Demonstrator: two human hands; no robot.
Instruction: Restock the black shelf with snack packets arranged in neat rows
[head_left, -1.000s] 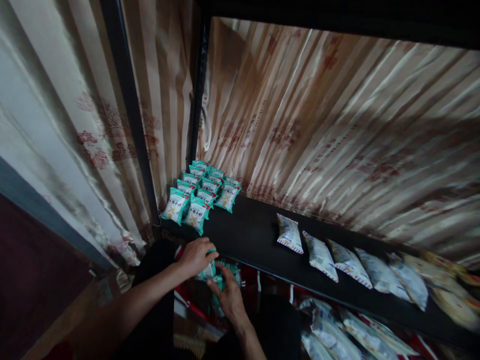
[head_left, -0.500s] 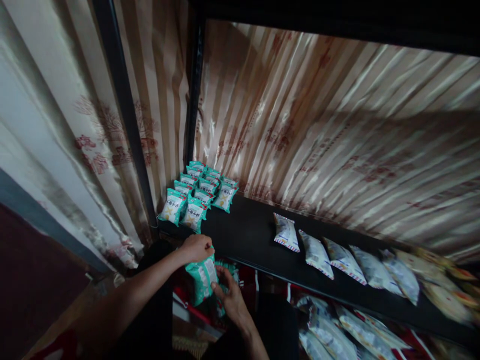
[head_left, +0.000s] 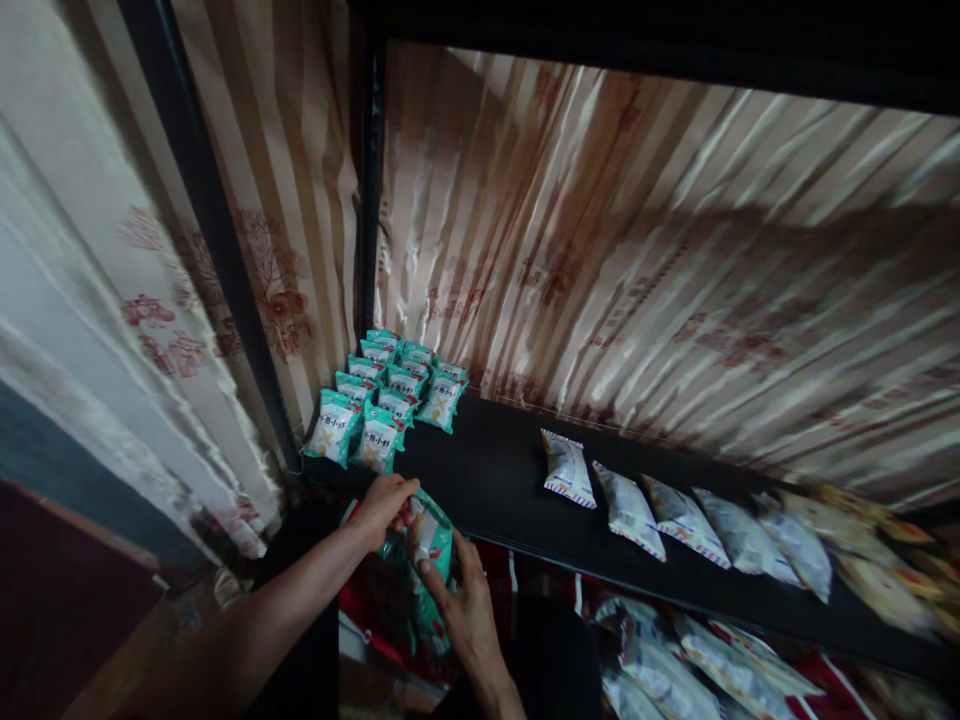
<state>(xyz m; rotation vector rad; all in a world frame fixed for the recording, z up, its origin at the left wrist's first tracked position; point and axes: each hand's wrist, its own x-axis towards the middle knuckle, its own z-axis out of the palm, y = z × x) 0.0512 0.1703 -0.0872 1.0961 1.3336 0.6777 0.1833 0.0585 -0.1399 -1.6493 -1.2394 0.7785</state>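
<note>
Between my two hands is a green-and-white snack bag (head_left: 432,532), held just in front of the shelf's front edge. My left hand (head_left: 384,510) grips its upper left side with curled fingers. The thumb and fingers of my right hand (head_left: 469,600) close on its right side. Beyond my hands, several matching green snack bags (head_left: 379,436) stand in rows at the left end of the black shelf (head_left: 487,470). Below the held bag, more green packaging shows in shadow, partly covered by my hands.
White snack bags (head_left: 568,468) lean in a line along the shelf, with blurred yellowish packs (head_left: 885,590) farther right. Under it are more white bags (head_left: 660,650). Patterned curtains (head_left: 555,230) hang behind, and a dark post (head_left: 217,220) rises at the left.
The green snack bag has turned in my hands, so a different face shows, and it sits slightly farther right. My right hand has shifted along its side. The view has moved a little.
</note>
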